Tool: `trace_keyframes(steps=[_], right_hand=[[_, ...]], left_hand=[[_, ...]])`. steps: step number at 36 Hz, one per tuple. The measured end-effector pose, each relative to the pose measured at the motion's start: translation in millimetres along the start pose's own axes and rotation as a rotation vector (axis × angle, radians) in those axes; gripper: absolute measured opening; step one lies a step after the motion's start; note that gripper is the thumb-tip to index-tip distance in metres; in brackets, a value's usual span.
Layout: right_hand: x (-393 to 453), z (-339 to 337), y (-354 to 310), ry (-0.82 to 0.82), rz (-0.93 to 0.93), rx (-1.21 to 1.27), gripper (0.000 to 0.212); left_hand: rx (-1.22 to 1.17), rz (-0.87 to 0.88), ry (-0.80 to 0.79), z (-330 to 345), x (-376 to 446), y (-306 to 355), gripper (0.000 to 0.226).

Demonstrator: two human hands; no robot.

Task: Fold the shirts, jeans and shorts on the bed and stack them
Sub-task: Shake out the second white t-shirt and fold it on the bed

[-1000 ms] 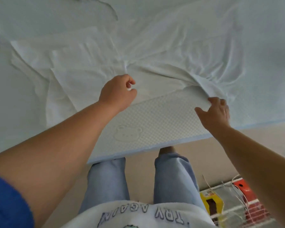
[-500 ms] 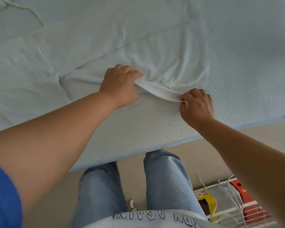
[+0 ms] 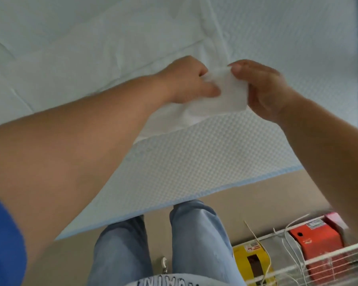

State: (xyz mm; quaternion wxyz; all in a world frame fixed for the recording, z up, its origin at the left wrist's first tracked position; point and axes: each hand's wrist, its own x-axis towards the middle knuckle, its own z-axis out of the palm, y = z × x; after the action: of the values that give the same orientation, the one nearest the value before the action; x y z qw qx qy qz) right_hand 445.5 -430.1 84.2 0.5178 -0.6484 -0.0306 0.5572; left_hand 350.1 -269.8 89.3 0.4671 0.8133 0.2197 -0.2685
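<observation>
A white shirt [image 3: 103,58] lies spread over the pale, dimpled bed [image 3: 194,162], reaching from the left side to the middle. One corner of it is raised just above the bed surface. My left hand [image 3: 186,79] and my right hand [image 3: 262,89] both pinch this corner, a few centimetres apart, with the cloth stretched between them. The rest of the shirt trails flat to the left and partly hides under my left forearm. No jeans or shorts from the pile show in this view.
The bed's blue-trimmed front edge [image 3: 215,190] runs diagonally just ahead of my legs. On the floor at lower right stands a white wire rack [image 3: 318,259] with a yellow box [image 3: 252,263] and a red box [image 3: 316,242] and loose cords.
My hands have come together, from wide apart on the shirt's hem to side by side on one gathered corner. The view has swung right and the corner is lifted.
</observation>
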Motion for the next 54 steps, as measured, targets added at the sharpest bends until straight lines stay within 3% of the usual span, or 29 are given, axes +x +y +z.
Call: trace_keyframes(steps=[1,3,5,7,10,13,16,19,22,25,28,31,33,35,37,40,43,48,51,54], right_hand=[[2,-4,1,-0.031,0.047,0.045,0.038],[6,-9,7,-0.086,0.122,-0.13,0.052],[10,-11,11,-0.146,0.163,-0.456,0.05],[15,-15,12,-0.092,0.153,-0.712,0.034],[16,-31,8,0.0,0.095,-0.619,0.015],[13,-43,7,-0.108,0.147,-0.514,0.007],[18,-47,16,-0.107,0.244,-0.565,0.009],[26,-43,22,-0.018,0.282,-0.576,0.003],[33,-43,30,0.083,0.288,-0.592,0.024],[35,-37,32,0.153,0.285,-0.619,0.006],[31,-32,35,0.253,0.274,-0.717,0.007],[22,-18,32,0.578,0.09,-0.797,0.01],[16,-2,29,0.676,-0.153,-0.824,0.017],[16,17,27,0.563,-0.387,-0.954,0.025],[24,32,30,0.355,-0.535,-1.128,0.035],[40,34,41,0.127,-0.428,-1.407,0.056],[48,21,54,0.113,-0.332,-1.581,0.066],[45,33,55,0.227,-0.217,-1.626,0.075],[37,54,50,0.25,-0.193,-1.633,0.079],[26,88,50,0.191,-0.238,-1.619,0.077]], left_hand=[[-0.029,-0.016,0.031,-8,4,-2,0.025],[-0.117,-0.037,0.084,-22,9,-9,0.023],[-0.177,-0.041,0.115,-29,11,-16,0.023],[-0.186,-0.033,0.137,-30,14,-20,0.027],[-0.233,-0.027,0.164,-27,19,-19,0.02],[-0.249,-0.031,0.172,-19,30,-16,0.022],[-0.042,-0.051,0.224,-4,46,-19,0.033],[0.167,-0.076,0.298,10,58,-24,0.03],[0.187,-0.085,0.391,18,62,-25,0.021],[0.182,-0.061,0.46,23,62,-22,0.02],[0.223,-0.021,0.54,24,53,-23,0.031],[0.241,0.032,0.691,22,29,-28,0.032],[0.214,0.073,0.791,23,8,-37,0.024],[0.214,0.086,0.801,32,-12,-50,0.024],[0.286,0.056,0.744,48,-30,-69,0.039],[0.425,-0.073,0.54,70,-52,-97,0.065],[0.479,-0.189,0.364,77,-57,-126,0.079],[0.5,-0.201,0.312,75,-48,-137,0.086],[0.407,-0.182,0.322,70,-52,-132,0.089],[0.219,-0.125,0.451,62,-73,-131,0.076]])
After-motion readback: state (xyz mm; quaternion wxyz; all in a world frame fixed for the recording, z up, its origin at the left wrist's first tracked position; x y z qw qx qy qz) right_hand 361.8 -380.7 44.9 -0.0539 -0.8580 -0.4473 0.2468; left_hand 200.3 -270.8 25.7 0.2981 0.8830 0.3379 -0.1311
